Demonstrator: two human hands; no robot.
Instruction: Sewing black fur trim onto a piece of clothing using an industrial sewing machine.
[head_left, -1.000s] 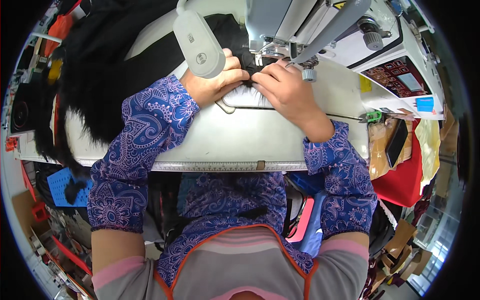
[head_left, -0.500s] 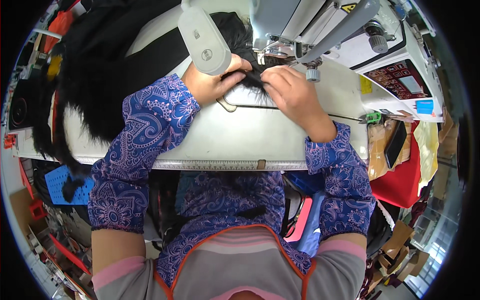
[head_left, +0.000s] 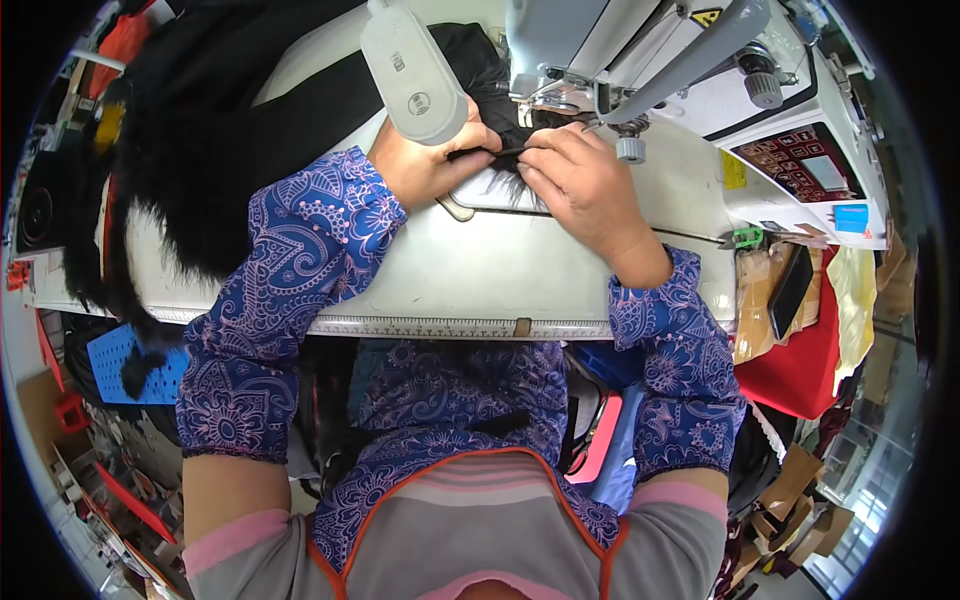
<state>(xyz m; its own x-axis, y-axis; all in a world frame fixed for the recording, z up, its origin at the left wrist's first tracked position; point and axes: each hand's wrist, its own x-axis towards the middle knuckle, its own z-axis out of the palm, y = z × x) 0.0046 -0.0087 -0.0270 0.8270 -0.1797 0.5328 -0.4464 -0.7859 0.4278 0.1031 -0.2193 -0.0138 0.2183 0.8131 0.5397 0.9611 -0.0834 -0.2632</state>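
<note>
Black fabric with a furry edge (head_left: pixel 330 110) runs from the left across the table to a sewing machine (head_left: pixel 640 60). Just in front of the machine's presser foot (head_left: pixel 525 113), my left hand (head_left: pixel 430 165) pinches the fabric's near edge between thumb and fingers. A grey lamp head (head_left: pixel 415 85) covers part of that hand's back. Close by on the right, my right hand (head_left: pixel 580 180) grips the same edge with its fingertips. A strip of the edge stretches between the two hands, with black fur hanging below it.
A measuring tape (head_left: pixel 450 327) lines the table's front edge. More black fur (head_left: pixel 180 200) heaps up on the left. At right are the machine's control panel (head_left: pixel 800 160), a dark phone (head_left: pixel 791 290) and a red cloth (head_left: pixel 800 375). A blue perforated basket (head_left: pixel 125 365) stands below the table.
My right hand has turned slightly, its fingertips now pinching the edge nearer the left hand. The left hand has shifted a little to the right. The edge between them looks straighter.
</note>
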